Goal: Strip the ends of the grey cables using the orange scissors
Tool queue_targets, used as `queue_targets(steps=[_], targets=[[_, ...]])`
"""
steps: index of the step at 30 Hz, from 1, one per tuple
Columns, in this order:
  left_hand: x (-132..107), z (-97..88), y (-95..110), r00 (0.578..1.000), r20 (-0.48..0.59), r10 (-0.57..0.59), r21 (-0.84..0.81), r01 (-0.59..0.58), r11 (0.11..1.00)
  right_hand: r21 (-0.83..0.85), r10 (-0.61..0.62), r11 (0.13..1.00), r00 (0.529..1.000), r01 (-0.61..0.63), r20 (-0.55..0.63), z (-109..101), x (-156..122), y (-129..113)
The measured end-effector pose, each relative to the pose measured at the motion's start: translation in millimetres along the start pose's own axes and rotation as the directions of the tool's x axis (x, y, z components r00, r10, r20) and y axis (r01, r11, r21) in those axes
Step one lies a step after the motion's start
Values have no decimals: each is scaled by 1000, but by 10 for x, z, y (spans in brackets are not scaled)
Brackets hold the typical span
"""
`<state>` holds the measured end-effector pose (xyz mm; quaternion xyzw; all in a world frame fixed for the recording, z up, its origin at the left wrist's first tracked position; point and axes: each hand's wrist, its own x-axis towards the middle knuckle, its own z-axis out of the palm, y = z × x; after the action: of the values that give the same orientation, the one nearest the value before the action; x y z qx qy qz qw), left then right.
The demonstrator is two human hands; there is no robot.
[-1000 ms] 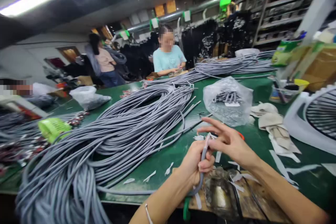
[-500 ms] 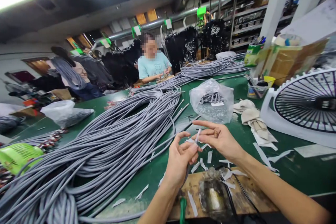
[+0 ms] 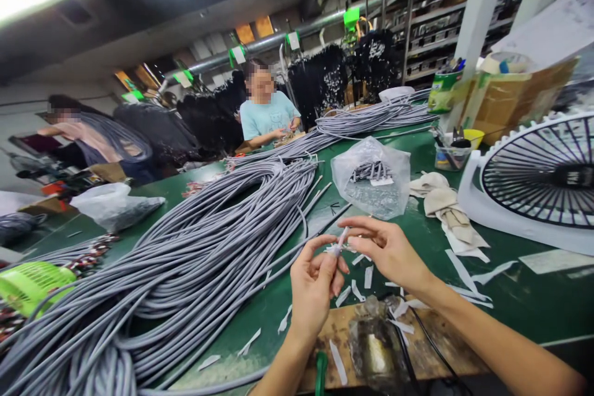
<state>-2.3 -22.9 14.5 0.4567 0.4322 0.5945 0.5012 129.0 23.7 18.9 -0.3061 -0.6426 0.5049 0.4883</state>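
My left hand (image 3: 315, 281) is closed around the end of a grey cable (image 3: 335, 251) and holds it upright above the green table (image 3: 510, 297). My right hand (image 3: 385, 247) pinches a small white strip (image 3: 342, 239) at the cable's tip, its other fingers spread. The two hands meet just above a wooden board (image 3: 343, 346) at the near edge. A large bundle of grey cables (image 3: 195, 247) lies to the left of my hands.
A clear plastic bag of small parts (image 3: 371, 179) sits beyond my hands. White paper strips (image 3: 464, 272) litter the table. A white fan (image 3: 538, 185) lies at the right, cloth gloves (image 3: 440, 204) beside it. A person in a teal shirt (image 3: 266, 117) works at the far side.
My left hand has shifted its grip from the cable's body to its tip, and my right hand has closed in on the white strip there. The view has swung to the right.
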Motion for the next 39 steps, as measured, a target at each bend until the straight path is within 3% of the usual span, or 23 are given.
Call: queue_targets(steps=[3, 6, 10, 13, 15, 17, 19, 21, 23, 25, 27, 29, 31, 33, 36, 37, 39], targets=[[-9, 4, -3, 999, -36, 19, 86, -16, 996, -227, -126, 961, 981, 157, 145, -18, -20, -35], [-27, -3, -6, 981, -86, 176, 335, -138, 932, -444, -262, 838, 947, 318, 185, -20, -46, -39], [-37, -30, -20, 930, -45, 365, 574, -275, 771, -607, -354, 684, 912, 404, 209, -9, -64, 22], [-32, -38, -58, 905, -71, 419, 616, -291, 732, -674, -418, 589, 882, 445, 216, 19, -81, 86], [-19, -31, -85, 918, -118, 379, 562, -253, 788, -694, -447, 546, 864, 468, 231, 47, -96, 126], [9, -21, -93, 959, -138, 247, 399, -174, 900, -717, -454, 509, 856, 476, 247, 76, -110, 159], [49, -19, -67, 992, -95, 81, 175, -63, 983, -745, -453, 469, 854, 474, 258, 100, -122, 175], [90, -29, -11, 999, -26, -39, -19, 39, 999, -748, -463, 452, 844, 487, 270, 109, -131, 162], [117, -51, 50, 994, 29, -102, -136, 105, 985, -693, -513, 492, 819, 527, 258, 93, -136, 110], [125, -74, 87, 986, 93, -136, -164, 150, 975, -632, -571, 580, 810, 514, 135, 52, -133, 34], [113, -91, 87, 971, 178, -162, -120, 185, 975, -582, -550, 691, 834, 429, -38, -2, -115, -40], [84, -99, 68, 954, 250, -166, -22, 177, 984, -510, -447, 793, 887, 333, -114, -52, -84, -83], [44, -100, 64, 959, 265, -100, 112, 72, 991, -396, -321, 879, 944, 268, -75, -76, -51, -82], [7, -103, 95, 957, 285, 54, 249, -129, 960, -281, -188, 942, 982, 183, 9, -68, -27, -44], [-10, -125, 177, 902, 308, 301, 358, -403, 842, -197, -14, 979, 980, 53, 197, -21, -16, 37], [-3, -139, 196, 896, 276, 347, 380, -433, 817, -191, 18, 981, 972, 27, 234, -9, -16, 56], [22, -172, 207, 918, 177, 355, 419, -396, 817, -181, 25, 983, 986, 6, 168, -9, -18, 65]])
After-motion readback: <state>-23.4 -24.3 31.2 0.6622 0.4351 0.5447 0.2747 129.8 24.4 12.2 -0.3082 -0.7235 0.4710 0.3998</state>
